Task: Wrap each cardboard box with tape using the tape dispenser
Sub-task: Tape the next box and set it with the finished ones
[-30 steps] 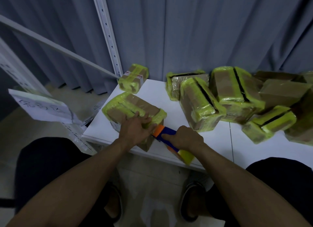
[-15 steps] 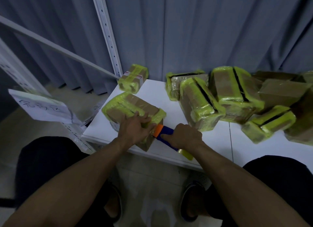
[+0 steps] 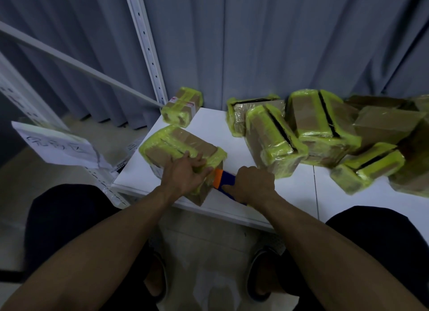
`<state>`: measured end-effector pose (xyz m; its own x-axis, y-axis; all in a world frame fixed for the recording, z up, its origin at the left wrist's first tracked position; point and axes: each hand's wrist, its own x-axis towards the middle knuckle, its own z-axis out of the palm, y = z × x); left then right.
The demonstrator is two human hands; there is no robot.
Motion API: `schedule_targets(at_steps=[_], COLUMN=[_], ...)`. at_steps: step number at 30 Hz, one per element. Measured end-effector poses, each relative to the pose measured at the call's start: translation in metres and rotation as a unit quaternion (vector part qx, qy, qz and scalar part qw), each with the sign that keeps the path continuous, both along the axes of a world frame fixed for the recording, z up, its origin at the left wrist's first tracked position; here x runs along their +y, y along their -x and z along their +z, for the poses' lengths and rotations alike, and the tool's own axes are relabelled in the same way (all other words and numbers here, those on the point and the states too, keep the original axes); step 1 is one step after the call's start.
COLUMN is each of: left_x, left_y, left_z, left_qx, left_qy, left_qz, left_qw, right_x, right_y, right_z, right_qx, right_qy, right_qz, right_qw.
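Head view: cardboard box (image 3: 176, 145) sits on the near-left corner of the white bench (image 3: 209, 127), turned at an angle, with its near corner at the bench's front edge. The top is brown card with yellow-green tape (image 3: 151, 143) banded round the edges and a dark seam line along it. On the box's near top edge is the left hand (image 3: 183, 176): fingers (image 3: 197, 158) straight and spread, pressing flat on the taped edge.

Touching the box's near-right side is the tape dispenser (image 3: 224, 183), orange end against the box and blue body running back under the right hand (image 3: 251, 183). That hand's fingers are curled tight round the dispenser. The tape roll is hidden by the hand.

Outward from the box:
- **Beyond it:** a small taped box (image 3: 182, 107) at the bench's far-left corner, partly past the edge, with a white label on its end.
- **Right of it, well apart:** a pile of taped boxes (image 3: 320, 122), several with a black line across the top, some leaning on each other.
- **Behind it:** grey curtain (image 3: 278, 43) and a white perforated upright (image 3: 144, 43) with a slanted brace.
- **Left of it, below bench level:** a paper sheet (image 3: 58, 145) with handwriting I can't read.
- **Nearer than the box:** both forearms, dark-clad knees, and shoes (image 3: 260, 273) on a pale floor.
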<state>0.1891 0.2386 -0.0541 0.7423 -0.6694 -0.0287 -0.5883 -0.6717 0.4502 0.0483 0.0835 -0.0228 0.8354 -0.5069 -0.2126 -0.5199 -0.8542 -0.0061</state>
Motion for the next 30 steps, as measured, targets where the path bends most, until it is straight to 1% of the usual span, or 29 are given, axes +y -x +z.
schedule_targets(at_steps=[1,2,5,7,8,10,11,12,16,18,20,22,24,27,30], left_x=[0.002,0.003,0.003,0.001,-0.001,-0.004,-0.005,-0.006,-0.001,0.003,0.006,0.009,0.010,0.004,0.001], left_y=[-0.001,-0.002,-0.002,0.004,0.007,0.014,0.018,0.022,0.028,0.025,0.027,0.029,0.027,0.025,0.031], left_z=[0.000,-0.002,-0.004,-0.003,-0.003,-0.001,0.000,-0.001,-0.014,-0.016,-0.015,-0.016,-0.017,-0.019,-0.024], left_qx=[0.002,0.003,-0.008,-0.027,-0.050,-0.128,-0.165,-0.176,-0.102,-0.087,-0.079,-0.089,-0.076,-0.038,-0.049], left_qy=[0.009,0.016,0.017,-0.001,-0.019,-0.040,-0.038,-0.034,-0.020,-0.013,0.013,0.044,0.061,0.034,0.029], left_qz=[0.000,0.000,0.007,0.015,0.010,0.003,0.005,0.013,0.060,0.055,0.046,0.029,-0.014,-0.075,-0.081], left_qw=[1.000,1.000,1.000,1.000,0.998,0.991,0.986,0.984,0.993,0.995,0.996,0.995,0.995,0.996,0.995], right_x=[-0.001,-0.003,-0.014,-0.022,-0.026,-0.031,-0.034,-0.036,-0.045,-0.045,-0.043,-0.041,-0.043,-0.042,-0.040], right_y=[0.004,0.009,0.013,0.014,0.016,0.023,0.026,0.029,0.035,0.040,0.048,0.056,0.064,0.074,0.085], right_z=[-0.004,-0.008,-0.012,-0.009,-0.007,-0.009,-0.011,-0.014,-0.021,-0.019,-0.010,0.000,0.005,0.015,0.017], right_qx=[0.013,0.023,0.003,-0.020,-0.027,-0.035,-0.043,-0.055,-0.124,-0.155,-0.193,-0.220,-0.237,-0.254,-0.264], right_qy=[0.013,0.003,-0.096,-0.132,-0.147,-0.164,-0.170,-0.183,-0.290,-0.329,-0.369,-0.418,-0.449,-0.474,-0.498], right_qz=[0.004,-0.004,-0.075,-0.101,-0.120,-0.149,-0.157,-0.165,-0.186,-0.187,-0.184,-0.185,-0.184,-0.185,-0.187], right_qw=[1.000,1.000,0.993,0.986,0.981,0.975,0.972,0.968,0.931,0.912,0.890,0.862,0.841,0.822,0.804])
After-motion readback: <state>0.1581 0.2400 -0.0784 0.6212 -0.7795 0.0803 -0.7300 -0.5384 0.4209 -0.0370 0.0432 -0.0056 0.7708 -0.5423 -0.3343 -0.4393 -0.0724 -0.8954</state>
